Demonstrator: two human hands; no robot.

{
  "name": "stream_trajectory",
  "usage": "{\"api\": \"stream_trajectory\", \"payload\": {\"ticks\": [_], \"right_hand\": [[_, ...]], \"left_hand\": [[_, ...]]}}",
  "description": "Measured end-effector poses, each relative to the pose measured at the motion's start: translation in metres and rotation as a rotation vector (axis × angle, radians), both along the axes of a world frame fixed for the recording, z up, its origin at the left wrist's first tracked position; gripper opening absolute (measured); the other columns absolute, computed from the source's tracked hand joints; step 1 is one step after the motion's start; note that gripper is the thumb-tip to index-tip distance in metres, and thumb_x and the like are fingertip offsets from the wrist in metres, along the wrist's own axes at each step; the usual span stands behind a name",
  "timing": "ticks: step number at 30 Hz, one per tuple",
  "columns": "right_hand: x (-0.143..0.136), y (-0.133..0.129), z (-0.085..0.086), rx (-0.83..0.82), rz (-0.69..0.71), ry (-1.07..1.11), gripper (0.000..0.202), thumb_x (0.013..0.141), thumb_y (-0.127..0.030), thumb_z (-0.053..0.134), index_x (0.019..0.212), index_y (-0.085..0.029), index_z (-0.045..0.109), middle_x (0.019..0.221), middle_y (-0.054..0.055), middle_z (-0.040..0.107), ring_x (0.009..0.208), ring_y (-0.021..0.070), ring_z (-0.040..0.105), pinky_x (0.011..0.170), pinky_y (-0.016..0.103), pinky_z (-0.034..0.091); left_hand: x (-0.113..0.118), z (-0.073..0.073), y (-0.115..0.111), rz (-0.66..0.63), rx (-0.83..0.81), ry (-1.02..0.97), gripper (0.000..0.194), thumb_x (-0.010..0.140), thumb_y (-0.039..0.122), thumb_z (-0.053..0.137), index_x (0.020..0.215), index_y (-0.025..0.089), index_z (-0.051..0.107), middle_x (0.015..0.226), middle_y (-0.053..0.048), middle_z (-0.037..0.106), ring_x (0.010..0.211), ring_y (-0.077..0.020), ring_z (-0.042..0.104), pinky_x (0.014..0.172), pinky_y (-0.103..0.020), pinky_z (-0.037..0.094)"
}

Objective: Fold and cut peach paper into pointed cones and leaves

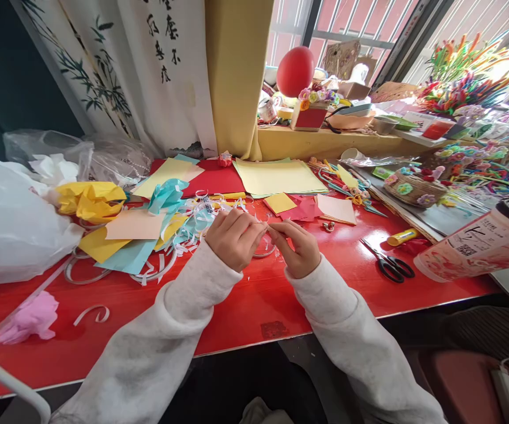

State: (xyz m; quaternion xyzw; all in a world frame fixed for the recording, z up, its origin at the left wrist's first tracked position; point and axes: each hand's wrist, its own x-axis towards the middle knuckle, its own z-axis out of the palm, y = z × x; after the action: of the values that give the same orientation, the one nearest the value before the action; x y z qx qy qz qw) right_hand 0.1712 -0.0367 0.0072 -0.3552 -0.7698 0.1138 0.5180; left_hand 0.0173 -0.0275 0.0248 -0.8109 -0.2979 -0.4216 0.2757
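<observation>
Evidently we have fiddly work at our fingertips: our left hand [236, 240] and right hand [300, 250] nearly meet above the red surface [254, 312], each grip pinched narrow on what looks like a small pale piece [267, 225] between them. To handle it well, we should pinch lightly, close to the part being worked, and turn it in small amounts; if it is paper, as we would guess, a hard squeeze could crease or tear it. Bracing our wrists on the surface would probably steady us.

Our own fingers cover most of the piece, so we cannot tell its shape or material. A thin loop [266, 254] just behind our hands shows only in part, and the shredded paper [196, 219] runs out of sight behind the left one. At the right edge, the printed cup [479, 244] is cut off.
</observation>
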Motion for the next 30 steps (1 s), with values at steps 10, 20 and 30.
{"api": "stream_trajectory", "payload": {"ticks": [10,20,30], "right_hand": [[-0.0001,-0.0012,-0.0014,0.044,-0.01,-0.026,0.014,0.076,-0.012,0.044,0.085,-0.014,0.054,0.065,0.003,0.048,0.055,0.0076,0.042,0.051,0.022,0.038],[-0.001,-0.0015,0.0003,-0.02,0.032,0.046,0.012,0.074,-0.016,0.047,0.081,-0.016,0.057,0.062,0.001,0.049,0.052,0.0077,0.041,0.048,0.023,0.036],[-0.001,-0.0009,0.0003,-0.052,0.043,0.06,0.01,0.074,-0.017,0.048,0.078,-0.016,0.057,0.061,0.001,0.048,0.051,0.0075,0.04,0.048,0.023,0.036]], "left_hand": [[0.0023,0.001,0.0023,-0.096,-0.283,-0.139,0.015,0.074,0.023,0.048,0.075,0.016,0.061,0.067,-0.004,0.057,0.068,-0.0148,0.046,0.064,-0.029,0.038],[0.0001,0.0042,0.0065,-0.177,-0.403,-0.204,0.015,0.074,0.026,0.049,0.075,0.016,0.06,0.072,-0.004,0.056,0.073,-0.0145,0.046,0.07,-0.03,0.039],[-0.0018,0.0073,0.0061,-0.235,-0.59,-0.263,0.015,0.071,0.031,0.055,0.074,0.018,0.062,0.07,-0.002,0.059,0.073,-0.0138,0.045,0.072,-0.03,0.038]]}}
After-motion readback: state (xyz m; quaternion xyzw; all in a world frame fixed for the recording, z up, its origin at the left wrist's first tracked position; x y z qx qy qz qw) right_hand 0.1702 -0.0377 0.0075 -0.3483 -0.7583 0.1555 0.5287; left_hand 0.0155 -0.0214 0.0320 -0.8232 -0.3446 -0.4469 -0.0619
